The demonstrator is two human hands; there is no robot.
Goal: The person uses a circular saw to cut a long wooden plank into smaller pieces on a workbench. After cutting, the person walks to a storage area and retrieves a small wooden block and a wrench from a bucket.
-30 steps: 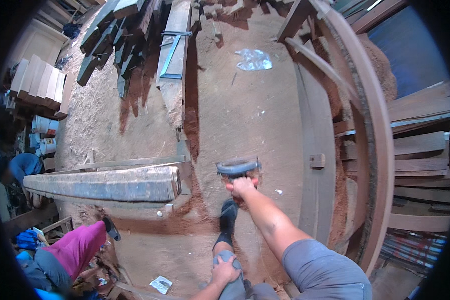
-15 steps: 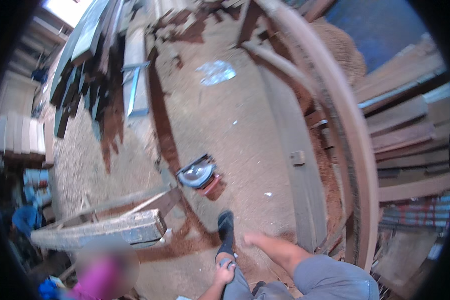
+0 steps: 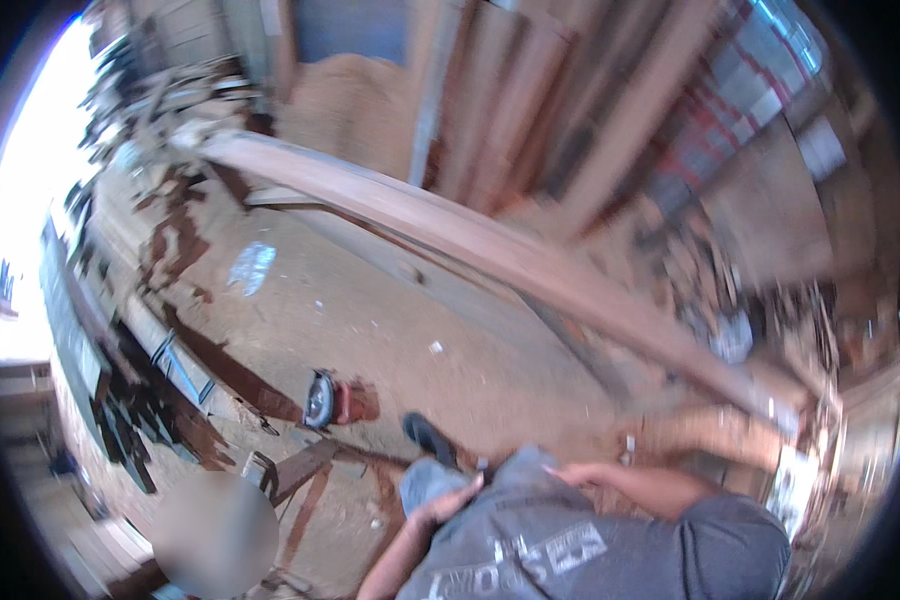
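Observation:
My left hand (image 3: 455, 500) lies on my left thigh, its fingers stretched out and holding nothing. Against the grey trousers near my right thigh rests my right hand (image 3: 577, 472), fingers extended and somewhat blurred, with no object visible in it. On the dusty floor ahead and a little left of my shoe (image 3: 430, 438) sits a circular saw (image 3: 320, 398) with a grey guard and a red body. Neither hand touches it.
A long wooden beam (image 3: 490, 235) runs diagonally across in front of me. Dark planks (image 3: 105, 400) are stacked at left, a blue metal frame (image 3: 182, 368) on the wood beside them. A clear plastic sheet (image 3: 252, 268) lies on the floor. Boards (image 3: 510, 90) lean behind the beam.
My view has swung to the right, so the saw and planks now appear farther left. My right hand has drawn back from over the floor to my thigh. My left hand remains on my leg.

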